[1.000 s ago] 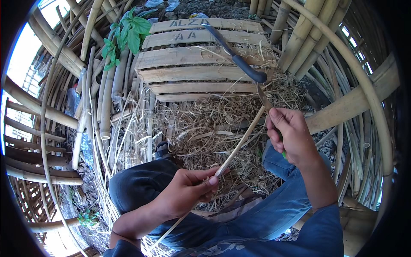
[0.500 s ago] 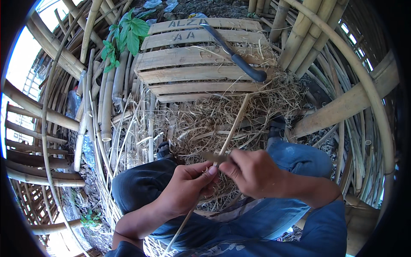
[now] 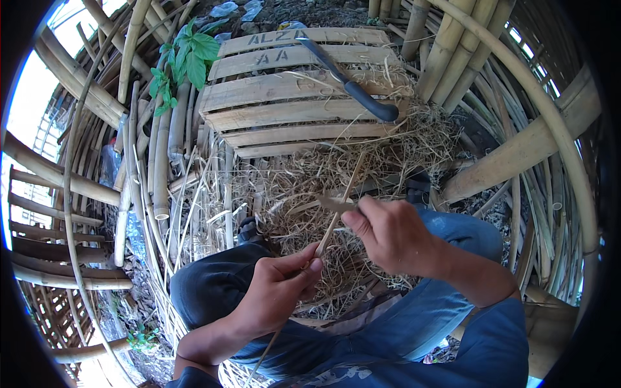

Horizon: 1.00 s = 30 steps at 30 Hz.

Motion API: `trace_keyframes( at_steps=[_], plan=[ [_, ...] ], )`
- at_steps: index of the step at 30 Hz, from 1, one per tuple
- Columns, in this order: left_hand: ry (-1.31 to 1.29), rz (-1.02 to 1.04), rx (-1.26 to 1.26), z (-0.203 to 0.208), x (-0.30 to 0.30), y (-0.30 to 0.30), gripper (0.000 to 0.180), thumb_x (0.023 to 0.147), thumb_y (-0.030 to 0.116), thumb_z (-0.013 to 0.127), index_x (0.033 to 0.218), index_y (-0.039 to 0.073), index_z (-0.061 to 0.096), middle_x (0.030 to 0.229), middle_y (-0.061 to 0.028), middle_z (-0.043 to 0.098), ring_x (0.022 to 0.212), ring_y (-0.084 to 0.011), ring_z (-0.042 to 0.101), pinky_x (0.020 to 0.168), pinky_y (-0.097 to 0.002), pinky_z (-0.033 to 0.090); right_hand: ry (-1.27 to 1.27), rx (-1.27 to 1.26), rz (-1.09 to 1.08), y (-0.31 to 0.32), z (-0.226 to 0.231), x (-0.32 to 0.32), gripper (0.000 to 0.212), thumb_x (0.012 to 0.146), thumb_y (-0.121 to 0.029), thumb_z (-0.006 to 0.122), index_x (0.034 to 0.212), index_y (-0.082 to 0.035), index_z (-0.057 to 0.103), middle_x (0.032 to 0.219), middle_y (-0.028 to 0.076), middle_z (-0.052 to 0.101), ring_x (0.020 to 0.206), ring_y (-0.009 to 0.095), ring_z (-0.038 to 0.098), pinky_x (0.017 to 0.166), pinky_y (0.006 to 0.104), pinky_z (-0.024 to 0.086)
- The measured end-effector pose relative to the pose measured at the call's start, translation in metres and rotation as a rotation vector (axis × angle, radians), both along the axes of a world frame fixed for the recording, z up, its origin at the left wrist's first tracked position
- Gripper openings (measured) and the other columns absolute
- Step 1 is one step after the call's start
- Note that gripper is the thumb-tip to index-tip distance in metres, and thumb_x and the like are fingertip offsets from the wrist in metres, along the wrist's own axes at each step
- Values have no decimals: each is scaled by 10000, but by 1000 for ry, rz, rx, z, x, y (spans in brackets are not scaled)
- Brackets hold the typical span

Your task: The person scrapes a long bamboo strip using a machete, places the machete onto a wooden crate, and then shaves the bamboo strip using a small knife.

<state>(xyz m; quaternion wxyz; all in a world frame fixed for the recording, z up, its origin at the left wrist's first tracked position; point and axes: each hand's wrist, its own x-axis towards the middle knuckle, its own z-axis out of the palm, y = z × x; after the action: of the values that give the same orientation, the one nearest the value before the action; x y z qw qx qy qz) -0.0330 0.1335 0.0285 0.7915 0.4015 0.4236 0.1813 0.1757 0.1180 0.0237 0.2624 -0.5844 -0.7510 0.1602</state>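
Observation:
Between thumb and fingers, my left hand (image 3: 279,284) pinches a long thin bamboo strip (image 3: 332,228). The strip slants from below that hand up toward the wooden crate. My right hand (image 3: 400,236) is closed round a small knife, and its short blade (image 3: 337,204) lies across the strip, a little beyond my left hand. The knife's handle is hidden in my fist. Curled pale shavings (image 3: 304,174) cover the ground beneath both hands.
A slatted wooden crate (image 3: 272,116) stands ahead, with a dark-handled machete (image 3: 362,97) lying on it. Bamboo poles (image 3: 162,161) lie at the left beside a green leafy plant (image 3: 191,61). A thick bamboo pole (image 3: 504,165) and a bent cane (image 3: 517,68) are at the right.
My right hand and the knife have slid away from my left hand, farther up the strip. My left hand has drawn slightly toward me and left with the strip.

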Motion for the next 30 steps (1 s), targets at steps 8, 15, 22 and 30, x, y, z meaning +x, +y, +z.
trace_keyframes(
  at_steps=[8,15,22,30],
  plan=[
    [-88,-9,-144,-1,-3,2,313,958,83,451,1237,-57,485,726,7,436,573,-62,345,518,-207,301,60,-81,-182,13,-7,20,347,954,-269,442,716,-25,509,466,116,500,426,302,549,390,396,404],
    [-143,5,-121,-6,0,4,311,963,97,445,1248,-24,479,722,4,430,566,-60,327,509,-205,287,22,154,-52,-5,-11,-4,349,918,-287,511,694,-19,489,496,109,501,431,277,564,376,380,417],
    [34,31,196,-3,0,-7,296,942,88,493,1214,-24,524,749,11,466,618,-41,387,532,-192,325,-158,270,38,-4,-15,-5,356,900,-272,531,666,-9,483,496,99,502,397,240,556,348,330,431],
    [173,45,475,-1,-2,-11,272,903,41,541,1159,-48,554,786,-13,509,687,-41,432,583,-188,361,-292,320,-45,9,-13,13,282,868,-225,550,689,-24,467,527,95,481,436,250,547,393,338,433]
  ],
)
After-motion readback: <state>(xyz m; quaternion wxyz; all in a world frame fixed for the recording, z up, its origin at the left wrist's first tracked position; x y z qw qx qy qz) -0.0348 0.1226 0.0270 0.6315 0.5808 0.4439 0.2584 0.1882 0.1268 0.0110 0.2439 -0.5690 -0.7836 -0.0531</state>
